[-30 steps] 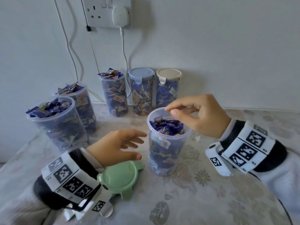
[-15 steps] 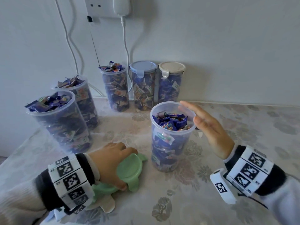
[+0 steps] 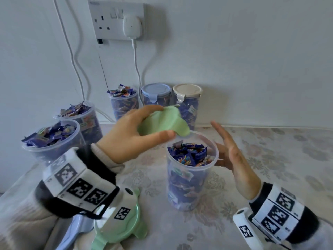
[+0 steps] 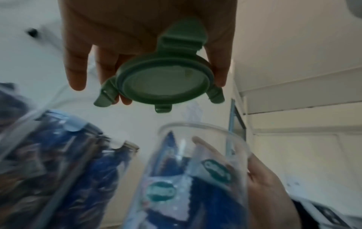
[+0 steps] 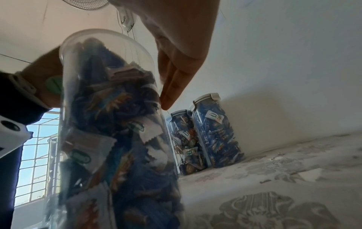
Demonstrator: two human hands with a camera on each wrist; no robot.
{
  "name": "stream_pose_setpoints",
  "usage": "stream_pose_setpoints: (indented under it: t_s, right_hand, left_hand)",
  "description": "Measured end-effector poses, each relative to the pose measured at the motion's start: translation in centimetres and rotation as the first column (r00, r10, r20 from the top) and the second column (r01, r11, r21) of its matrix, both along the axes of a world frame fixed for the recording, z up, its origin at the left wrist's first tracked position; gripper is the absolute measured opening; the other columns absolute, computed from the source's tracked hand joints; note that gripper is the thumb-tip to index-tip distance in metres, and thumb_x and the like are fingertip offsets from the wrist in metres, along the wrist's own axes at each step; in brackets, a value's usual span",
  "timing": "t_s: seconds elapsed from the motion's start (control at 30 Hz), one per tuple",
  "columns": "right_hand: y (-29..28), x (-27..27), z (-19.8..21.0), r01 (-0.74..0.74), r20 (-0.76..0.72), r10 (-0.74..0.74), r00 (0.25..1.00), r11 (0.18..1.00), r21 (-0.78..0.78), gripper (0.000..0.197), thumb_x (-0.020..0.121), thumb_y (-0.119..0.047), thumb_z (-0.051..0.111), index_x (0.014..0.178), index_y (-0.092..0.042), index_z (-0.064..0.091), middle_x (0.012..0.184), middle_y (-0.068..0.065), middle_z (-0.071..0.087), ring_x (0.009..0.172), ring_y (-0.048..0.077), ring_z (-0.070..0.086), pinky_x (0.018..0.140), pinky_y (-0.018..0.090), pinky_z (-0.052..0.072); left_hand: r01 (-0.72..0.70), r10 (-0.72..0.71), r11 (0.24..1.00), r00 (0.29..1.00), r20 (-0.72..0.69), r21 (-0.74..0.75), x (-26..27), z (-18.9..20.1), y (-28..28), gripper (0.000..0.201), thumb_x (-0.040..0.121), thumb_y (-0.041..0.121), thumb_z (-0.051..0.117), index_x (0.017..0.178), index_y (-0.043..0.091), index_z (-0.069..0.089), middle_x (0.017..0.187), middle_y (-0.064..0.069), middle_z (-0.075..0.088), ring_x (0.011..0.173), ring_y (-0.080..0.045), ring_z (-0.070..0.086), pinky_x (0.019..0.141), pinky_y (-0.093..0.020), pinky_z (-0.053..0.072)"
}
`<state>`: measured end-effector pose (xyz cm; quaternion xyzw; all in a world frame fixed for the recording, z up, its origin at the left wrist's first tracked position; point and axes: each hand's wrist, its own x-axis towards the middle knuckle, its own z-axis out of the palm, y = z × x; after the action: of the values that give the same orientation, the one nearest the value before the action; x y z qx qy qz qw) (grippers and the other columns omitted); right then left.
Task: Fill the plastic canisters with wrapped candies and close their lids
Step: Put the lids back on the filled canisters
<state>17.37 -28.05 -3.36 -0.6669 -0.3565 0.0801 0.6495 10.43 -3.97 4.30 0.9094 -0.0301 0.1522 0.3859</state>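
An open clear canister [image 3: 189,179], filled near its rim with blue wrapped candies [image 3: 189,155], stands mid-table. My left hand [image 3: 163,121] grips a green lid [image 3: 173,123] between thumb and fingers, up in the air just left of and above the canister's rim. From the left wrist view the lid [image 4: 164,79] shows its underside with its clips hanging loose. My right hand [image 3: 221,143] is held flat with straight fingers [image 5: 174,80] against the canister's right side [image 5: 113,124]. It holds nothing.
Two open heaped canisters [image 3: 52,141] [image 3: 81,116] stand at the left and a third [image 3: 124,103] at the back wall. Beside it are two closed ones, blue-lidded [image 3: 155,91] and beige-lidded [image 3: 187,91]. A second green lid [image 3: 119,230] and a blue lid [image 3: 75,230] lie near my left wrist.
My left hand took a green lid off the table and lifted it up beside the canister's rim. My right hand opened and settled against the canister's right side.
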Motion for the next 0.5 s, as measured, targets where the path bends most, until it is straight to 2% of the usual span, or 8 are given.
stream_pose_setpoints:
  t_s: [0.07,0.13,0.23,0.3,0.37,0.43,0.5]
  right_hand:
    - [0.0,0.1,0.2,0.048,-0.025,-0.046,0.999,0.996,0.073,0.083,0.066,-0.087,0.043,0.138,-0.049,0.028,0.135,-0.011,0.055,0.106,0.016,0.065,0.079,0.023,0.053]
    - [-0.2,0.5,0.7,0.123,-0.027,-0.120,0.992,0.983,0.139,0.081,0.063,-0.088,0.047,0.134,-0.053,0.031,0.137,-0.009,0.053,0.099,0.015,0.066,0.076,0.025,0.053]
    - [-0.6,1.1,1.6,0.194,0.020,-0.200,0.980,0.968,0.158,0.079,0.065,-0.086,0.047,0.134,-0.050,0.032,0.138,-0.006,0.051,0.108,0.018,0.062,0.084,0.027,0.052]
    - [-1.0,1.3,2.3,0.211,0.076,-0.221,0.972,0.970,0.124,0.078,0.069,-0.084,0.046,0.135,-0.045,0.032,0.138,-0.005,0.050,0.114,0.017,0.058,0.091,0.028,0.049]
    - [-1.3,1.4,3.2,0.194,0.158,-0.200,0.967,0.980,0.054,0.074,0.074,-0.079,0.046,0.137,-0.043,0.031,0.137,-0.010,0.050,0.118,0.012,0.054,0.097,0.026,0.045]
    - [-1.5,1.4,4.2,0.139,0.225,-0.124,0.966,0.989,-0.053,0.068,0.079,-0.069,0.050,0.138,-0.042,0.030,0.136,-0.014,0.050,0.125,0.008,0.048,0.103,0.026,0.039]
    - [-1.4,1.3,5.4,0.076,0.284,-0.022,0.959,0.980,-0.181,0.066,0.081,-0.053,0.055,0.140,-0.040,0.029,0.139,-0.016,0.047,0.131,0.006,0.042,0.108,0.029,0.033]
  left_hand:
    - [0.074,-0.070,0.987,0.997,-0.033,0.146,0.4,0.2,-1.8,0.084,0.049,0.080,0.053,0.125,0.046,0.045,0.115,0.011,0.052,0.103,-0.003,0.052,0.086,-0.016,0.041]
    - [0.119,-0.109,0.961,0.993,-0.054,0.252,0.8,-0.1,-3.2,0.090,0.047,0.081,0.052,0.129,0.047,0.041,0.116,0.011,0.048,0.106,-0.005,0.048,0.092,-0.019,0.039]
    - [0.188,-0.172,0.929,0.982,-0.078,0.320,1.4,-0.6,-4.4,0.096,0.045,0.082,0.050,0.133,0.043,0.038,0.121,0.010,0.047,0.110,-0.009,0.047,0.100,-0.029,0.039]
    - [0.235,-0.221,0.928,0.972,-0.081,0.289,1.5,-1.3,-4.6,0.099,0.046,0.080,0.053,0.135,0.041,0.035,0.128,0.013,0.044,0.116,-0.007,0.044,0.104,-0.031,0.037]
    - [0.255,-0.252,0.941,0.967,-0.043,0.223,1.2,-2.0,-4.5,0.107,0.046,0.077,0.060,0.140,0.039,0.025,0.138,0.015,0.034,0.128,-0.004,0.035,0.110,-0.029,0.031]
    - [0.244,-0.248,0.963,0.969,0.014,0.118,0.7,-2.9,-4.1,0.119,0.044,0.073,0.068,0.144,0.037,0.013,0.143,0.019,0.023,0.135,0.002,0.022,0.110,-0.014,0.023]
    - [0.217,-0.213,0.973,0.976,0.049,-0.076,0.1,-3.9,-3.8,0.124,0.040,0.069,0.074,0.142,0.040,0.009,0.143,0.024,0.021,0.133,0.007,0.024,0.103,-0.003,0.023]
